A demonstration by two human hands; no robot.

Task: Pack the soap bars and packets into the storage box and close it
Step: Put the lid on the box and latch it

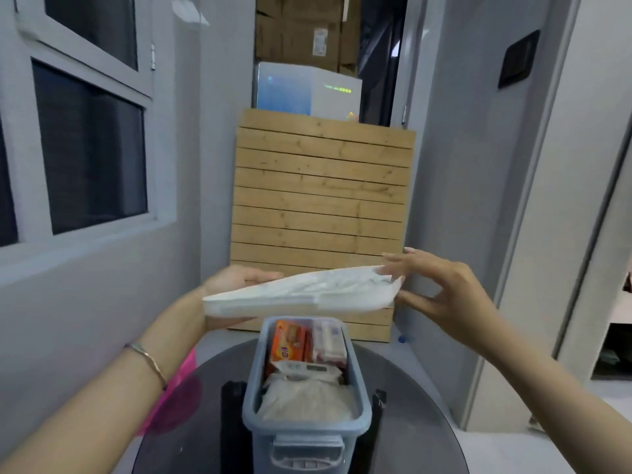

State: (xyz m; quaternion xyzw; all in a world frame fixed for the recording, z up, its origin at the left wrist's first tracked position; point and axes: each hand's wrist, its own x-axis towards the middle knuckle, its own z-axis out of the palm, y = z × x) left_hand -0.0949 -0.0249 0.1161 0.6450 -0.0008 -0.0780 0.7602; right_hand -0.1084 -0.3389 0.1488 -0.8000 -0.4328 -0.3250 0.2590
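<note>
A grey-blue storage box (360, 395) stands open on a dark round table (191, 436). Inside lie an orange soap packet (288, 343), a white and pink packet (328, 338), a white wipes packet (304, 369) and a pale bag (304, 400). The white lid (301, 292) hovers tilted above the box's far end. My left hand (236, 280) grips the lid's left end. At the lid's right end, my right hand (441, 292) has its fingers spread, fingertips touching the edge.
A wooden slatted panel (321, 200) stands behind the table, with cardboard boxes (307, 29) and a white appliance (307, 88) beyond. Windows (89, 148) line the left wall. A pink plastic item (178, 395) sits at the table's left edge. A door frame (533, 200) rises on the right.
</note>
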